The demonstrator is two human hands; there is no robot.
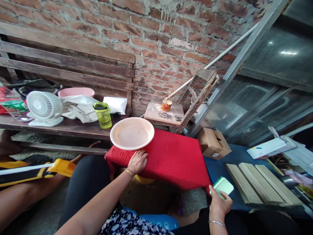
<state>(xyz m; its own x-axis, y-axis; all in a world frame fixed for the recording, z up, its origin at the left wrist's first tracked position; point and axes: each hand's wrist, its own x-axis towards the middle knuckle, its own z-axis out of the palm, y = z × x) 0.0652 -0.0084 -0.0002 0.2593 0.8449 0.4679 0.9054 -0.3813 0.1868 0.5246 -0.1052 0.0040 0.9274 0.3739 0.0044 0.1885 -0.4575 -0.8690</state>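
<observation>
Red cloth (178,156), mint-green object (225,186) held, jutting forward from right grip (219,205)

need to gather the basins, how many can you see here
2. A cream basin on the red cloth, by the left hand, and a pink basin on the wooden bench, partly hidden by the white bundle. Others could be hidden.

Centre frame: cloth-covered table (178,160); basin (132,134) on its left end, left hand (137,161) just below basin. Lower right: right hand (218,202) near table corner, small object (223,186) in it. Left: bench (75,129) bearing fan (40,104), bottle (103,116) right of fan. Upper centre, behind table: chair (156,112), cup (166,105) on it.
</observation>
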